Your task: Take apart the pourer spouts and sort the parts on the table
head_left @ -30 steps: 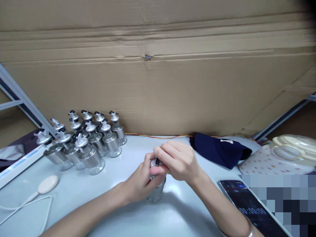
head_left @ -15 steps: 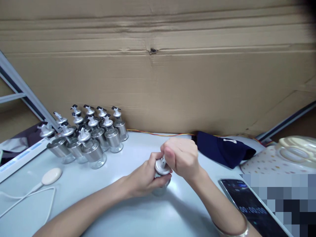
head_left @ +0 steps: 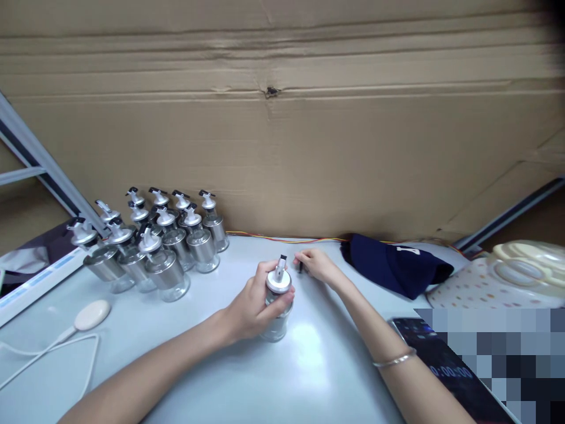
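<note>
My left hand is wrapped round the neck of a clear glass oil bottle, which stands upright on the table. Its silver pour spout has a dark tip and rises above my thumb and fingers. Just beyond and to the right of that bottle, my right hand is closed in a pinch. Under its fingertips shows a small black piece, apparently held; its exact kind is too small to tell.
Several similar bottles with steel sleeves and black-levered spouts stand at the left. A white round charger with a cable lies nearer. On the right are a navy cap, a phone and a spotted container. Cardboard walls the back.
My right hand has come off the spout and moved away to the table beyond the bottle, pinching at a small black piece. My left hand and the bottle have shifted slightly left.
</note>
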